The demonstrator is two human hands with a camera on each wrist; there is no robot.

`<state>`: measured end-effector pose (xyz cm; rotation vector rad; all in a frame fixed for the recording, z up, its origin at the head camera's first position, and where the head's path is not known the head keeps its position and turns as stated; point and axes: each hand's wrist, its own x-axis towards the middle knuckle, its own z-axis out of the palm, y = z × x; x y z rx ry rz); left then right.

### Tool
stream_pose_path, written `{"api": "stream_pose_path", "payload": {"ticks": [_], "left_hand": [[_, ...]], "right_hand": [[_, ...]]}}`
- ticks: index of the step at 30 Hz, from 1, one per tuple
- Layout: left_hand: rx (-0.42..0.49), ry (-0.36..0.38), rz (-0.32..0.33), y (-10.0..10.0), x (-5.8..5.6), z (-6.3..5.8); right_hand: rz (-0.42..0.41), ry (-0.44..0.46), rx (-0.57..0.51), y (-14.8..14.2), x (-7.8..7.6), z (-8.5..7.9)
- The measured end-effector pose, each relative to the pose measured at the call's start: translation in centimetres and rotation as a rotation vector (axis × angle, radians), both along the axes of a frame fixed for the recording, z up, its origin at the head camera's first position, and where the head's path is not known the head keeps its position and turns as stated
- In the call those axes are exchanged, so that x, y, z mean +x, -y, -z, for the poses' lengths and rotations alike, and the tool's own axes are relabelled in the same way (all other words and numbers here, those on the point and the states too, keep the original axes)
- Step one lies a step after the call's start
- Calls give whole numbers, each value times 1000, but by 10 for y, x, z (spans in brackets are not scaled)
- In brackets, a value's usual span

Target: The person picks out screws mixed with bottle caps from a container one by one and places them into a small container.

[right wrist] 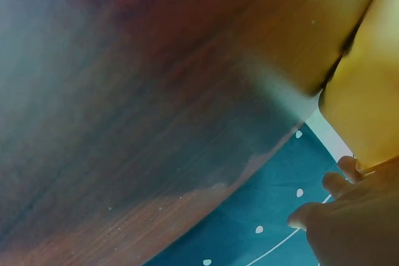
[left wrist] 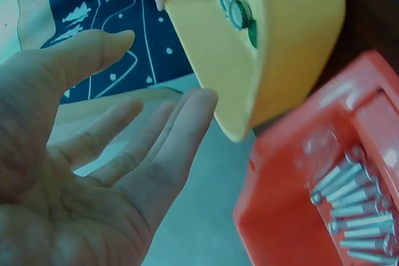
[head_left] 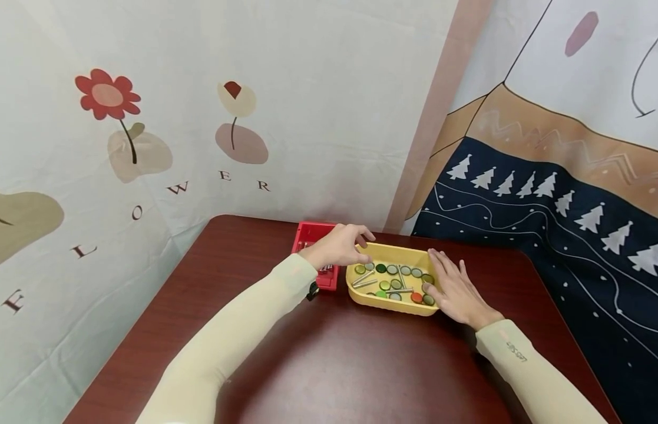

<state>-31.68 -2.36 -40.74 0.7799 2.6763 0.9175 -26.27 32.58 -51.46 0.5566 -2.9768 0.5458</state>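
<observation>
A yellow tray (head_left: 392, 254) holds several bottle caps (head_left: 406, 270) and several metal bolts (head_left: 366, 284). My left hand (head_left: 343, 244) hovers over its left end with spread, loosely bent fingers and nothing between them, as the left wrist view confirms. At the tray's right end, my right hand (head_left: 461, 291) rests along the rim with fairly straight fingers, its thumb reaching over the inside. In the right wrist view, some right fingers (right wrist: 336, 184) lie beside the yellow wall; the thumb is hidden there.
Left of the yellow tray stands a red bin (head_left: 329, 281) with several bolts (left wrist: 358, 200) lined up inside, partly covered by my left wrist in the head view. Both containers are on a dark brown table (head_left: 360, 365). Printed cloths (head_left: 318, 88) hang behind it.
</observation>
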Motion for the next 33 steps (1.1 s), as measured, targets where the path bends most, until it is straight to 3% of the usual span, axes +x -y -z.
{"api": "stream_pose_path", "payload": {"ticks": [11, 15, 18, 20, 22, 26, 29, 33], "left_hand": [[-198, 75, 83, -38, -8, 10], [-339, 67, 57, -52, -7, 8], [-483, 46, 35, -61, -3, 2], [-588, 35, 37, -69, -6, 5], [-674, 26, 39, -78, -11, 10], [-802, -23, 74, -96, -47, 61], [-865, -30, 109, -102, -63, 87], [-875, -18, 132, -101, -55, 83]], "right_hand": [[0, -15, 2, 3, 1, 1], [-5, -25, 0, 2, 2, 0], [-8, -24, 4, 1, 3, -2], [-6, -20, 5, 1, 3, -3], [-5, -14, 7, 0, 2, -3], [-2, -7, 11, 1, 1, -3], [-2, -6, 27, 2, 1, -2], [1, 1, 43, 3, -1, -2]]}}
